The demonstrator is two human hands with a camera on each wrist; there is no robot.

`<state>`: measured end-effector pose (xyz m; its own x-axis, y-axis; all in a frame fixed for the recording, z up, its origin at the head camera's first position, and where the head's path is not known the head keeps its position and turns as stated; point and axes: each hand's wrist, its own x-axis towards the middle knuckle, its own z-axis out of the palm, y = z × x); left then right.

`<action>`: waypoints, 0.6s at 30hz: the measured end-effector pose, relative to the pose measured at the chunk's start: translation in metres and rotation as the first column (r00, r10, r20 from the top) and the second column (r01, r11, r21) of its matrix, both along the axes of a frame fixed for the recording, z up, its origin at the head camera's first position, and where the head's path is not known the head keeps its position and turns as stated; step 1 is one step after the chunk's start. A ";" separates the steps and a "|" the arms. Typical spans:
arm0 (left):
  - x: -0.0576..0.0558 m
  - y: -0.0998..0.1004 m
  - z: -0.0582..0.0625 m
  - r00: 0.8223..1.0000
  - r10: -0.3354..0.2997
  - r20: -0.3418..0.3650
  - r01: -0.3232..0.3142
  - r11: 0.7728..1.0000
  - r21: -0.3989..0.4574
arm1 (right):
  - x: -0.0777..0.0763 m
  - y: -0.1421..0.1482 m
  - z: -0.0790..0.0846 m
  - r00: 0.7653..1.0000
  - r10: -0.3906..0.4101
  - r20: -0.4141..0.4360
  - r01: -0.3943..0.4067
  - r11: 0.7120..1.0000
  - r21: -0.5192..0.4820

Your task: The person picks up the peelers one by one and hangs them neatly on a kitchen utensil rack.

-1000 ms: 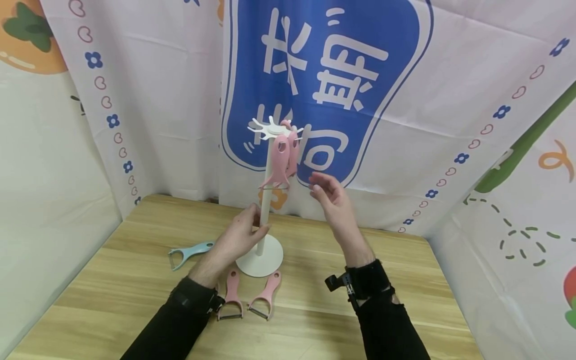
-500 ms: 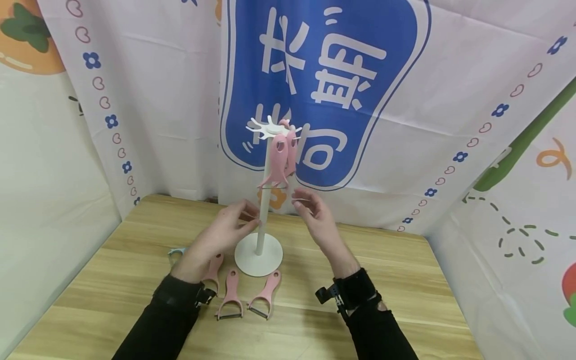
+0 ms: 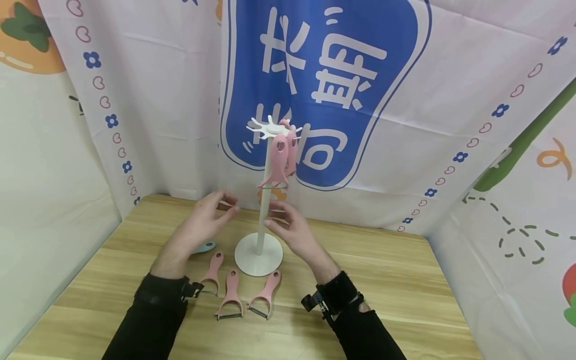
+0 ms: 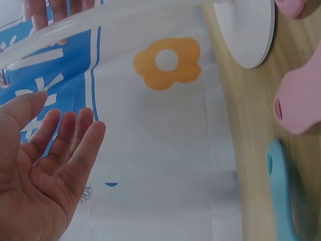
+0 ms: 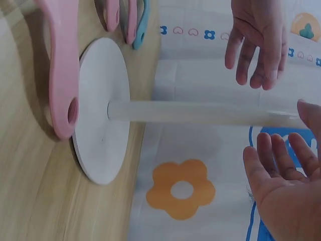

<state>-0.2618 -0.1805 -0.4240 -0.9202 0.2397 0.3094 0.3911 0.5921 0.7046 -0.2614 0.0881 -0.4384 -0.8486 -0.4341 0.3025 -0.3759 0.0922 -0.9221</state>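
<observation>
A white stand with a hooked top rises from a round base on the table. Pink peelers hang from hooks on its right side, partly overlapping. My left hand is left of the pole, apart from it, with fingers loosely bent and nothing in them. Close to the pole's right side is my right hand; in the right wrist view its relaxed fingers are spread and do not grip the pole. Three pink peelers lie in front of the base. A blue peeler is mostly hidden behind my left hand.
The wooden table ends at the back against a printed cloth with a blue sign. More patterned cloth stands along the right side. Bare hooks point left on the stand's top.
My left hand has let go of the pole and moved left. The right hand has come down and left to the pole. The stand and hanging peelers have stayed in place.
</observation>
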 end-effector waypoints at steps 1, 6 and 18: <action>0.000 -0.001 0.001 1.000 0.000 0.001 0.000 1.000 0.004 | 0.000 -0.003 0.000 1.000 -0.005 -0.002 0.005 1.000 0.014; 0.002 -0.003 0.003 1.000 0.001 0.011 -0.001 1.000 0.007 | -0.002 -0.014 0.001 0.995 -0.093 -0.022 0.095 0.992 0.088; 0.002 0.000 0.001 1.000 0.002 0.026 -0.001 1.000 -0.011 | -0.004 -0.020 0.000 0.983 -0.136 -0.122 0.151 0.980 0.132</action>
<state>-0.2598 -0.1805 -0.4226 -0.9283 0.2416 0.2826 0.3718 0.6008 0.7077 -0.2658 0.0679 -0.4387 -0.8693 -0.3550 0.3440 -0.4494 0.2780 -0.8489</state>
